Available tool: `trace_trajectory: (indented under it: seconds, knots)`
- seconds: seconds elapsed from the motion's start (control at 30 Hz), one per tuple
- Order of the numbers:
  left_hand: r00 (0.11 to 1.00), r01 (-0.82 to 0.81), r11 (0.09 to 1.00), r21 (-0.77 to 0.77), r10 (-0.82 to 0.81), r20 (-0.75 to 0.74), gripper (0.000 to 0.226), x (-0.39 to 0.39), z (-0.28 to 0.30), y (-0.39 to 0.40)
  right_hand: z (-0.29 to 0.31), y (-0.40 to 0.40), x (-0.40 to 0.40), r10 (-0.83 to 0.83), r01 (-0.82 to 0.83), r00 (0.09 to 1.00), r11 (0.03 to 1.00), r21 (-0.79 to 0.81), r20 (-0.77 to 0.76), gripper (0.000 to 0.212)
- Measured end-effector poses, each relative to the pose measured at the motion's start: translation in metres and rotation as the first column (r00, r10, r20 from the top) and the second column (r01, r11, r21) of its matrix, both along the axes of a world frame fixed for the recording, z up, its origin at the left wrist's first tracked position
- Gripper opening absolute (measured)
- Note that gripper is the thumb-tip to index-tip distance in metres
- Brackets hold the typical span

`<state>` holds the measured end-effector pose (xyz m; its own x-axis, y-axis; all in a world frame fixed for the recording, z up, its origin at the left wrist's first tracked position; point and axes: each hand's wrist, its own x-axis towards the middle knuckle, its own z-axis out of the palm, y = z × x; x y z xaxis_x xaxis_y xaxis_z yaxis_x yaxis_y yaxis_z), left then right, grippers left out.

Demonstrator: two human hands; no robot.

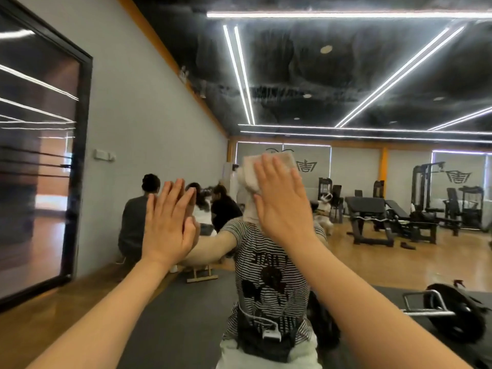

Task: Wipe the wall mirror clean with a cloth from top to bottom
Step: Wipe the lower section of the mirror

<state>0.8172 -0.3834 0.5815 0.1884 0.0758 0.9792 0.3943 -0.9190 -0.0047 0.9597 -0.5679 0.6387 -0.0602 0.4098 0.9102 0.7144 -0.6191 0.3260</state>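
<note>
Pressing a pale cloth (266, 169) flat against the wall mirror (346, 75) at head height, right hand (282, 206) with fingers straight and spread over the cloth; left hand (169, 222) flat on the glass beside it, fingers straight, holding nothing; striped shirt (266, 262) reflected between the arms

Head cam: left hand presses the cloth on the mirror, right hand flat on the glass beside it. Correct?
Hands are swapped. In the head view the right hand presses the cloth on the mirror, fingers straight over it. The left hand lies flat on the glass beside it, holding nothing.
</note>
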Motion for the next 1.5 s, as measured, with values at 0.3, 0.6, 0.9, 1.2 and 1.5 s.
trace_trajectory:
  seconds: [0.3,0.6,0.9,1.2,1.5]
  knots:
    - [1.0,-0.026,1.0,0.006,0.026,-0.007,0.061,0.0,-0.001,-0.002,-0.022,-0.052,0.032,0.026,0.031,0.977,0.965,0.26,-0.211,0.065]
    - [1.0,-0.002,1.0,0.028,0.002,0.017,0.06,0.001,-0.001,0.004,-0.015,0.038,-0.032,0.051,-0.05,0.997,0.998,0.026,-0.052,0.062]
    - [1.0,-0.006,1.0,0.013,0.006,0.01,0.058,-0.001,0.001,-0.002,-0.019,-0.031,0.023,-0.017,0.018,0.999,0.999,-0.029,0.035,0.063]
    - [0.999,-0.041,0.999,0.013,0.041,-0.003,0.06,-0.001,0.0,-0.002,-0.027,-0.082,0.053,0.006,0.051,0.978,0.962,0.269,-0.209,0.062]
    - [0.999,-0.042,0.998,0.036,0.042,-0.002,0.06,0.001,-0.001,0.0,-0.039,0.011,-0.013,0.128,-0.116,0.982,0.989,0.09,-0.14,0.065]
